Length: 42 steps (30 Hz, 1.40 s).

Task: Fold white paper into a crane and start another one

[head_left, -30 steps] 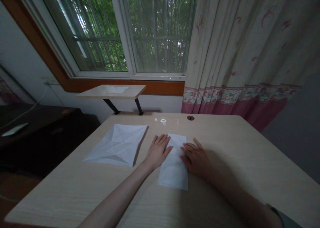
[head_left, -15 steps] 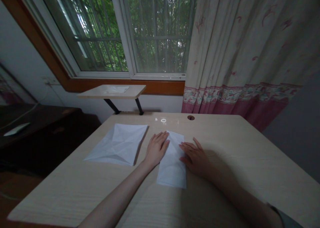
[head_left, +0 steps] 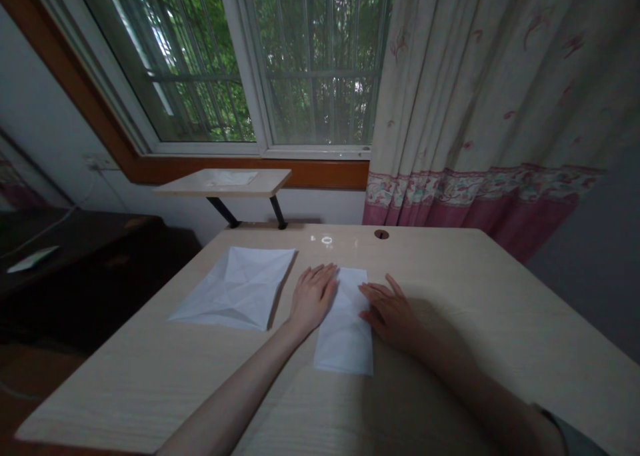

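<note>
A folded white sheet [head_left: 344, 339], thin like paper or a napkin, lies as an upright strip on the pale wooden desk [head_left: 450, 283]. Along its left edge rests my left hand [head_left: 314, 297], flat with fingers stretched toward the top corner. My right hand [head_left: 393, 313] lies at the opposite edge, fingers spread and their tips on the sheet, thumb lower down. Neither hand grips anything. Left of my left hand is a larger creased white sheet [head_left: 237, 286], spread out on the desk.
A small raised shelf [head_left: 187, 188] on black legs stands at the desk's back left, with a white sheet [head_left: 233, 177] on it. Near the back edge is a round cable hole [head_left: 381, 235]. Behind are a barred window and a curtain [head_left: 450, 109]. A dark table [head_left: 100, 243] stands left.
The folded sheet's top edge looks a little lower and straighter between my hands. Both hands have stayed almost in place.
</note>
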Motion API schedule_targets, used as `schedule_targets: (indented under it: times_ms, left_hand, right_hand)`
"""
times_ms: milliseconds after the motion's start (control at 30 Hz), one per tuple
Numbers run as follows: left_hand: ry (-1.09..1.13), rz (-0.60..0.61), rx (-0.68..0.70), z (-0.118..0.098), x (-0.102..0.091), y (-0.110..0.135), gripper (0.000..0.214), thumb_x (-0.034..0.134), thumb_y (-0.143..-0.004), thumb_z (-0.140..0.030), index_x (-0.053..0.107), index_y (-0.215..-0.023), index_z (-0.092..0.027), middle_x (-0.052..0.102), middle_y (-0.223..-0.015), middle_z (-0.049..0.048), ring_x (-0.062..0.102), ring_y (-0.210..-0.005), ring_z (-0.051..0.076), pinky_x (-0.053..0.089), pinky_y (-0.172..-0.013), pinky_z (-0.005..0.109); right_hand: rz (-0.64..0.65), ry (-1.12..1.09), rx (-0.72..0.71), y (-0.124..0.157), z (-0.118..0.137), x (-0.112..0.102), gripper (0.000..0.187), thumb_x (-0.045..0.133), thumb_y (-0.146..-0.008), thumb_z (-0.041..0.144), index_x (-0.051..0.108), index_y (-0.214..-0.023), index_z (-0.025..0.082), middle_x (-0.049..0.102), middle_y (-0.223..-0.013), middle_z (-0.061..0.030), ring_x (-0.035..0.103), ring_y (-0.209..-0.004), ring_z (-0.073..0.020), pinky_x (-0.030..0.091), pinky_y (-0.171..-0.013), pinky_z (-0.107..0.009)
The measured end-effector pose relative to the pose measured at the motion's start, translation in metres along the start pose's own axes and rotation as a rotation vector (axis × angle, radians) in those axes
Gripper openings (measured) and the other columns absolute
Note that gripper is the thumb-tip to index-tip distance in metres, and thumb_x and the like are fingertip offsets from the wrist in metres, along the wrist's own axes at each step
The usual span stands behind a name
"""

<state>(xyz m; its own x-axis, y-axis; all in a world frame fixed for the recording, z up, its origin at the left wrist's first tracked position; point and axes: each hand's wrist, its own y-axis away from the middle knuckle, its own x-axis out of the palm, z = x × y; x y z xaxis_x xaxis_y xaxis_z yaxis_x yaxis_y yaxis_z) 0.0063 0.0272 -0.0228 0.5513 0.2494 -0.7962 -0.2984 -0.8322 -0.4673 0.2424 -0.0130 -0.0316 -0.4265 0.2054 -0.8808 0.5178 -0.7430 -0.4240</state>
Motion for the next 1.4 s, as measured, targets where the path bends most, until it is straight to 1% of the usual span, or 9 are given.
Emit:
schedule_targets:
  times_ms: [200, 333, 467, 633, 700, 867, 1167, 1267, 1400]
  left_hand:
    - [0.055, -0.037, -0.089, 0.002, -0.001, -0.002, 0.034, 0.048, -0.094, -0.023, 0.066, -0.123, -0.021, 0.066, -0.129, 0.0049, 0.058, -0.121, 0.024, 0.043, -0.109, 0.044]
    - [0.101, -0.031, -0.151, 0.002, -0.003, -0.003, 0.036, 0.047, -0.09, -0.017, 0.068, -0.118, -0.019, 0.067, -0.125, 0.0061, 0.059, -0.119, 0.025, 0.044, -0.108, 0.044]
    - [0.207, -0.045, -0.21, 0.006, 0.0, -0.004, 0.036, 0.048, -0.087, -0.014, 0.07, -0.114, -0.019, 0.069, -0.122, 0.0062, 0.06, -0.117, 0.024, 0.045, -0.108, 0.043]
    - [0.419, -0.109, -0.312, 0.017, 0.008, -0.005, 0.036, 0.053, -0.08, -0.01, 0.072, -0.11, -0.019, 0.07, -0.12, 0.0066, 0.06, -0.116, 0.024, 0.042, -0.109, 0.043]
    - [0.466, -0.128, -0.34, 0.02, 0.01, -0.006, 0.038, 0.053, -0.079, -0.009, 0.071, -0.111, -0.016, 0.07, -0.119, 0.0085, 0.061, -0.116, 0.023, 0.042, -0.109, 0.042]
    - [0.508, -0.153, -0.369, 0.022, 0.011, -0.007, 0.04, 0.051, -0.077, -0.007, 0.071, -0.111, -0.015, 0.07, -0.12, 0.0087, 0.062, -0.116, 0.022, 0.042, -0.108, 0.04]
    - [0.541, -0.192, -0.378, 0.018, 0.006, -0.009, 0.039, 0.05, -0.075, -0.005, 0.072, -0.106, -0.016, 0.071, -0.116, 0.0075, 0.063, -0.113, 0.022, 0.042, -0.108, 0.041]
    - [0.533, -0.212, -0.377, 0.017, 0.004, -0.009, 0.039, 0.05, -0.075, -0.006, 0.071, -0.106, -0.016, 0.07, -0.118, 0.0079, 0.061, -0.114, 0.023, 0.041, -0.109, 0.043]
    - [0.518, -0.229, -0.364, 0.018, 0.004, -0.009, 0.038, 0.049, -0.075, -0.006, 0.07, -0.106, -0.017, 0.069, -0.119, 0.0081, 0.06, -0.116, 0.023, 0.039, -0.11, 0.043]
  right_hand:
    - [0.014, -0.007, -0.002, 0.0, -0.001, -0.001, 0.041, 0.047, -0.098, 0.036, 0.052, -0.135, 0.017, 0.063, -0.131, -0.0122, 0.055, -0.125, -0.0259, 0.02, -0.117, -0.061]
    - [-0.029, 0.015, -0.117, 0.003, 0.004, -0.006, 0.035, 0.049, -0.098, 0.033, 0.055, -0.13, 0.021, 0.063, -0.132, -0.0091, 0.054, -0.125, -0.0252, 0.019, -0.118, -0.059]
    - [-0.048, -0.022, -0.23, 0.008, 0.026, -0.011, 0.026, 0.05, -0.098, 0.035, 0.061, -0.12, 0.024, 0.068, -0.121, -0.0052, 0.057, -0.118, -0.0242, 0.032, -0.114, -0.052]
    - [0.001, -0.168, -0.218, 0.01, 0.062, -0.009, 0.066, 0.043, -0.088, 0.071, 0.057, -0.118, 0.014, 0.064, -0.115, -0.0157, 0.057, -0.108, -0.0294, 0.048, -0.097, -0.047]
    - [0.062, -0.19, -0.181, 0.01, 0.069, -0.008, 0.069, 0.04, -0.087, 0.074, 0.057, -0.116, 0.014, 0.063, -0.114, -0.016, 0.056, -0.106, -0.0294, 0.049, -0.093, -0.046]
    - [0.147, -0.157, -0.128, 0.011, 0.066, -0.008, 0.056, 0.047, -0.091, 0.065, 0.057, -0.113, 0.014, 0.062, -0.113, -0.0145, 0.055, -0.104, -0.0287, 0.048, -0.092, -0.047]
    - [0.064, -0.036, -0.157, 0.014, 0.058, -0.01, 0.02, 0.05, -0.098, 0.033, 0.061, -0.105, 0.019, 0.069, -0.1, -0.0071, 0.063, -0.09, -0.0214, 0.054, -0.081, -0.036]
    - [0.008, 0.011, -0.186, 0.015, 0.054, -0.01, 0.02, 0.046, -0.099, 0.028, 0.061, -0.11, 0.022, 0.071, -0.099, -0.0058, 0.067, -0.087, -0.0201, 0.056, -0.075, -0.034]
    - [-0.091, 0.01, -0.185, 0.017, 0.048, -0.012, 0.036, 0.04, -0.1, 0.021, 0.054, -0.132, 0.026, 0.071, -0.114, -0.0063, 0.069, -0.098, -0.0215, 0.059, -0.081, -0.034]
